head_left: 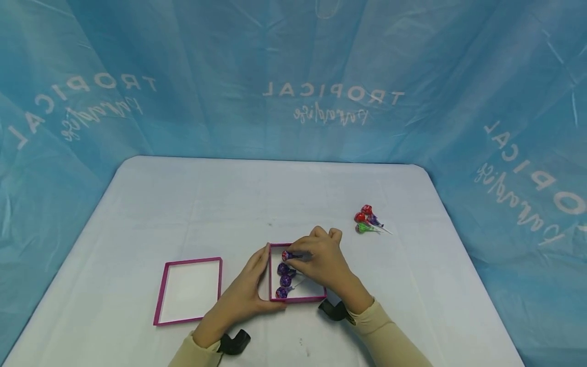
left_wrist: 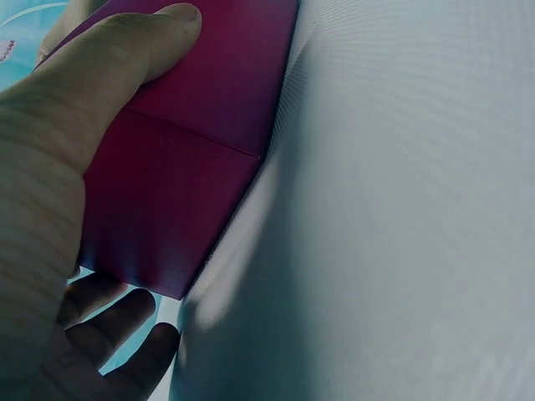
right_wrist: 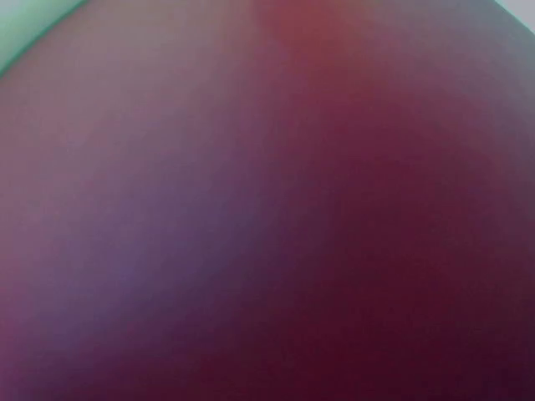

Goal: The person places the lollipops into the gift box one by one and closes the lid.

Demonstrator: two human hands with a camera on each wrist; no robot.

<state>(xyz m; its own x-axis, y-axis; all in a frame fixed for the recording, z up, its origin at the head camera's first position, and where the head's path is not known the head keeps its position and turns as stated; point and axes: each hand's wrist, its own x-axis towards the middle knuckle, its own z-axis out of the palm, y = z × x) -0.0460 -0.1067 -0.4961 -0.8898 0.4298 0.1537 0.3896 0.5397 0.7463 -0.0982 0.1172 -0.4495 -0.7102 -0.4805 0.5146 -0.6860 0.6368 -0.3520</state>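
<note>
A square box (head_left: 298, 300) with magenta walls and a white inside stands at the near middle of the table. My left hand (head_left: 245, 293) grips its near left corner, thumb along the near wall; the left wrist view shows the thumb pressed on the magenta side (left_wrist: 192, 75). My right hand (head_left: 323, 260) reaches over the box and pinches a purple-and-red wrapped lollipop (head_left: 286, 255) at the far left inside corner. Below it, several purple lollipops, one of them a lollipop (head_left: 282, 292) at the near corner, line the left wall. A blurred magenta surface fills the right wrist view.
Left of the box lies a second square magenta-rimmed piece (head_left: 192, 262), white inside. Farther back on the right rests a small pile of lollipops, with red heads (head_left: 360, 217), a green one (head_left: 364, 228) and a purple one (head_left: 373, 219). Blue printed curtains (head_left: 293, 137) surround the white table.
</note>
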